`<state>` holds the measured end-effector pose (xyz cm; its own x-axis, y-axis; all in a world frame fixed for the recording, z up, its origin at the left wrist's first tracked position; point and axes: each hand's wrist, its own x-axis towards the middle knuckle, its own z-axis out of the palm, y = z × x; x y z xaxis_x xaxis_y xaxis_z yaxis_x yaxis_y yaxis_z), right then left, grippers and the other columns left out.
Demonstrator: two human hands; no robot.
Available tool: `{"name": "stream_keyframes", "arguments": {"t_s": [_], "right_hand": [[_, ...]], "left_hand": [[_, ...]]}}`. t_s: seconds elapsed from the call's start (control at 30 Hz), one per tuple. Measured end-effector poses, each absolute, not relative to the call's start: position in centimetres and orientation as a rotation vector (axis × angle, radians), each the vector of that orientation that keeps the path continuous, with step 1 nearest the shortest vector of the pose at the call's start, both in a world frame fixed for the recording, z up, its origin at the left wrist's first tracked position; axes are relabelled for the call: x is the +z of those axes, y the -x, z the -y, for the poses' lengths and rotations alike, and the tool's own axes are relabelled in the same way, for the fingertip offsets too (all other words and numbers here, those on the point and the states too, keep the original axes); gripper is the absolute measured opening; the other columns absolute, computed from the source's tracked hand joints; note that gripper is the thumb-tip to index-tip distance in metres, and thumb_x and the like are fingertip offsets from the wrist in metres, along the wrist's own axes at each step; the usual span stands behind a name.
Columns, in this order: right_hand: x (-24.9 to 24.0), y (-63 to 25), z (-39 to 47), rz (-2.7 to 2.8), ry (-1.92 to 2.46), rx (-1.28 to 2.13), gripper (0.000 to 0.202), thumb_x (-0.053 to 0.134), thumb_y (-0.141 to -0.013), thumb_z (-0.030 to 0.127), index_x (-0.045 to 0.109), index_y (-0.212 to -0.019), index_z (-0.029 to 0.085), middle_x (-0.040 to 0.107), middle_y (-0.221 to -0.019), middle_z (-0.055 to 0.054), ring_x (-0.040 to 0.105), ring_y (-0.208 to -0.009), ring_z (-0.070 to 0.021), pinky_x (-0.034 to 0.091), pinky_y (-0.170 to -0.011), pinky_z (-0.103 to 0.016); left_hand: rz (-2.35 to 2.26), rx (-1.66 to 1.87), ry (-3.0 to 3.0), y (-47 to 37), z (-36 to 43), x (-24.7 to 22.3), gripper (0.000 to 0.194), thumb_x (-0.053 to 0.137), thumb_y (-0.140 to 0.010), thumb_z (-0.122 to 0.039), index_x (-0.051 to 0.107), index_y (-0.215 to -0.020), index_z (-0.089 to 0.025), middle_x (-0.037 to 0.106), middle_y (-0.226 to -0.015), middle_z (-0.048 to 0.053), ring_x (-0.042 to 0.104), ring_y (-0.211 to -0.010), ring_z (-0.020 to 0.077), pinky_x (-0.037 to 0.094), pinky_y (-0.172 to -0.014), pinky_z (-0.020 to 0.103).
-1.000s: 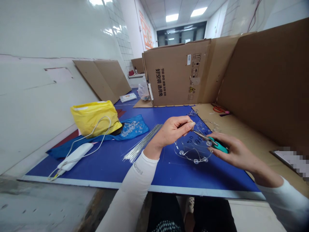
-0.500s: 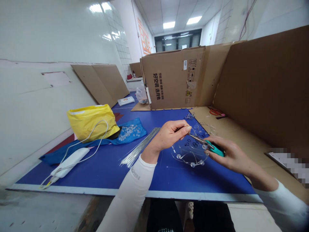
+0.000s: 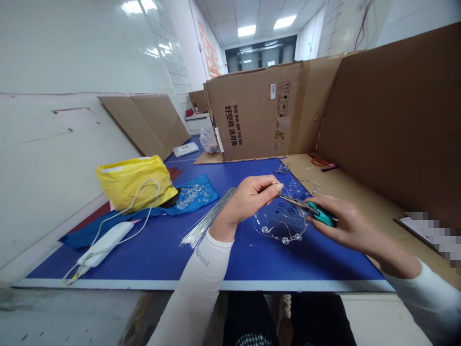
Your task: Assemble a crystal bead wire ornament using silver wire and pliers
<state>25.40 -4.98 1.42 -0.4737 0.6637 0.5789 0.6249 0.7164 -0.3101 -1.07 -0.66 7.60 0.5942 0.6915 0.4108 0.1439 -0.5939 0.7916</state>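
My left hand [image 3: 256,196] is closed in a pinch on a thin wire piece whose loop carries several clear beads. That beaded wire loop [image 3: 285,240] hangs below my fingers, over the blue table. Wrapped in my right hand [image 3: 336,218] are pliers [image 3: 320,214] with green handles. Their metal jaws point left and reach the wire at my left fingertips; whether they are clamped on it I cannot make out. A bundle of straight silver wires [image 3: 205,222] lies beside my left forearm.
Left on the blue table [image 3: 151,262] are a yellow bag [image 3: 135,182], loose clear beads [image 3: 194,194] on blue cloth, and a white power strip [image 3: 104,245] with its cord. Small wire pieces [image 3: 282,168] lie beyond my hands. Red-handled scissors [image 3: 321,162] rest on cardboard; cardboard walls [image 3: 259,115] stand behind.
The pliers and my right hand have shifted slightly, their handles looking a little wider apart. My left hand keeps its pinch. The whole view has moved a bit.
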Motion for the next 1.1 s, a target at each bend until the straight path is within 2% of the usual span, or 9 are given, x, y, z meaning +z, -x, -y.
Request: {"name": "stream_keyframes", "arguments": {"t_s": [0.2, 0.33, 0.47, 0.63, 0.73, 0.83, 0.97, 1.1], "right_hand": [[1.7, -25.8, 4.8, 2.269, 0.966, -0.141, 0.027, 0.059, -0.092, 0.029, 0.060, -0.118, 0.024, 0.072, -0.107, -0.011, 0.071, -0.092, -0.0270, 0.057, -0.079, -0.042], [2.3, -26.3, 4.8, 2.299, 0.983, -0.358, 0.030, 0.056, -0.091, 0.027, 0.061, -0.120, 0.020, 0.071, -0.098, -0.013, 0.069, -0.085, -0.0291, 0.056, -0.070, -0.043], [3.8, -26.4, 5.5, 2.314, 0.954, -0.606, 0.029, 0.054, -0.092, 0.024, 0.063, -0.119, 0.019, 0.071, -0.098, -0.015, 0.066, -0.083, -0.0295, 0.052, -0.069, -0.042], [5.8, -26.4, 6.5, 2.376, 0.970, -1.010, 0.025, 0.049, -0.099, 0.025, 0.067, -0.108, 0.012, 0.069, -0.088, -0.017, 0.059, -0.075, -0.0277, 0.046, -0.063, -0.041], [7.2, -26.4, 7.3, 2.377, 0.893, -1.330, 0.023, 0.050, -0.097, 0.017, 0.070, -0.103, 0.006, 0.065, -0.079, -0.014, 0.057, -0.072, -0.0272, 0.046, -0.064, -0.040], [8.8, -26.3, 8.2, 2.398, 0.765, -1.537, 0.032, 0.041, -0.095, 0.004, 0.072, -0.097, 0.007, 0.065, -0.076, -0.013, 0.057, -0.071, -0.0269, 0.044, -0.064, -0.041], [10.2, -26.2, 8.8, 2.404, 0.628, -1.621, 0.041, 0.035, -0.093, -0.002, 0.074, -0.093, 0.010, 0.069, -0.084, -0.014, 0.060, -0.075, -0.0271, 0.044, -0.065, -0.042], [9.8, -26.5, 8.8, 2.392, 0.635, -1.522, 0.030, 0.045, -0.094, 0.003, 0.070, -0.110, 0.004, 0.068, -0.087, -0.015, 0.060, -0.084, -0.0304, 0.050, -0.075, -0.044]], "left_hand": [[-0.653, 0.944, -2.116, 1.3, 0.5, 7.5, 0.038, 0.056, -0.098, -0.046, 0.056, -0.072, -0.018, 0.046, -0.062, -0.005, 0.039, -0.057, 0.0078, 0.033, -0.056, 0.024], [-0.636, 0.915, -2.090, 1.3, 0.4, 7.5, 0.039, 0.058, -0.098, -0.045, 0.054, -0.070, -0.017, 0.044, -0.061, -0.005, 0.037, -0.056, 0.0075, 0.031, -0.056, 0.025], [-0.616, 0.878, -2.039, 1.2, 0.4, 7.5, 0.040, 0.059, -0.097, -0.046, 0.054, -0.069, -0.017, 0.043, -0.060, -0.006, 0.036, -0.055, 0.0075, 0.030, -0.056, 0.025], [-0.586, 0.815, -1.986, 1.3, 0.5, 7.6, 0.040, 0.060, -0.096, -0.047, 0.056, -0.070, -0.017, 0.044, -0.059, -0.006, 0.036, -0.053, 0.0073, 0.029, -0.054, 0.025], [-0.575, 0.788, -1.966, 1.3, 0.5, 7.5, 0.039, 0.060, -0.096, -0.046, 0.056, -0.071, -0.016, 0.044, -0.059, -0.006, 0.036, -0.053, 0.0069, 0.028, -0.053, 0.024], [-0.557, 0.759, -1.973, 1.4, 0.5, 7.5, 0.041, 0.060, -0.096, -0.046, 0.054, -0.069, -0.016, 0.044, -0.060, -0.005, 0.035, -0.054, 0.0069, 0.027, -0.053, 0.024], [-0.551, 0.703, -2.000, 1.3, 0.7, 7.7, 0.042, 0.060, -0.095, -0.048, 0.055, -0.068, -0.016, 0.043, -0.059, -0.006, 0.034, -0.053, 0.0071, 0.026, -0.052, 0.024], [-0.519, 0.717, -1.994, 1.3, 0.9, 7.8, 0.041, 0.060, -0.095, -0.047, 0.055, -0.069, -0.016, 0.043, -0.060, -0.005, 0.034, -0.054, 0.0068, 0.027, -0.052, 0.023]]}}
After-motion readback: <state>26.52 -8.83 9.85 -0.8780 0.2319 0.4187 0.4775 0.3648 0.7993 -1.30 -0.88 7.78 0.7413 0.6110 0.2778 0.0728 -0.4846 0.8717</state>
